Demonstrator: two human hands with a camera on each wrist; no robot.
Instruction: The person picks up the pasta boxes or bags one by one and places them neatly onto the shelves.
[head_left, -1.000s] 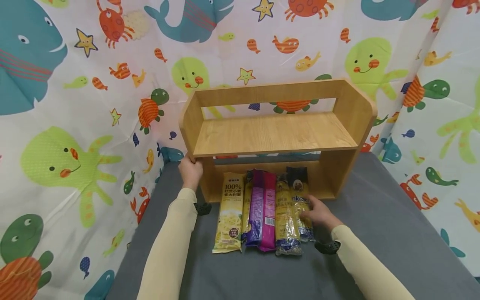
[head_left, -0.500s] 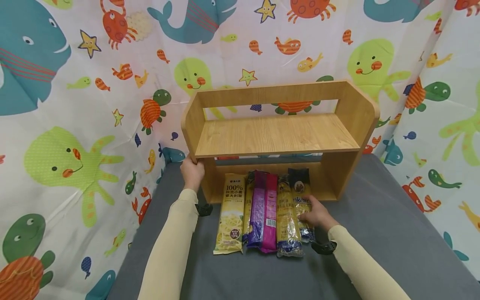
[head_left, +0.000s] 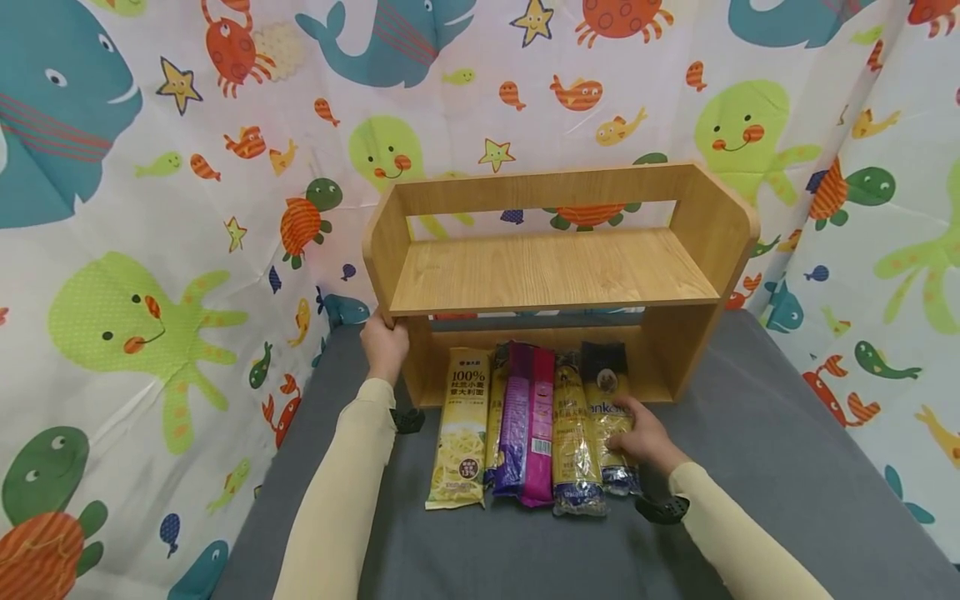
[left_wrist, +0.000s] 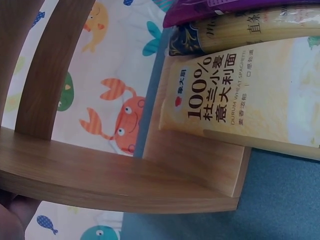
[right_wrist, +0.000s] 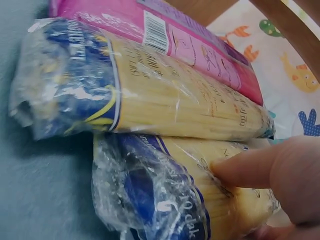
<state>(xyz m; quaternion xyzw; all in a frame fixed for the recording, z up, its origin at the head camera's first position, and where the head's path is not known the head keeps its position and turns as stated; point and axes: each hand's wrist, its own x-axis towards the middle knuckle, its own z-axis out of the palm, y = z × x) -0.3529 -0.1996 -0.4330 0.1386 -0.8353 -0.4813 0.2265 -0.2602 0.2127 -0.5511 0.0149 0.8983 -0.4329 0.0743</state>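
Note:
My left hand (head_left: pixel 385 347) grips the left side panel of a two-tier wooden shelf (head_left: pixel 555 268), just under its upper board. In the left wrist view only part of that hand shows, at the lower left. My right hand (head_left: pixel 649 438) pinches the rightmost spaghetti packet (head_left: pixel 602 423), its thumb across the clear wrapper. In the right wrist view this packet (right_wrist: pixel 150 192) lies beside another clear spaghetti packet (right_wrist: pixel 175 95). A purple and pink packet (head_left: pixel 525 425) and a tall yellow pasta packet (head_left: pixel 460 427) lie to the left, with a narrow packet (head_left: pixel 496 408) partly hidden between them.
All the packets lean from the grey tabletop (head_left: pixel 495 554) onto the shelf's lower board (head_left: pixel 652 388). A white curtain (head_left: pixel 247 50) with sea animals hangs behind and along both sides.
My right hand has shifted slightly right and toward me, and the rightmost spaghetti packet has slid with it. The left hand and the shelf have stayed in place.

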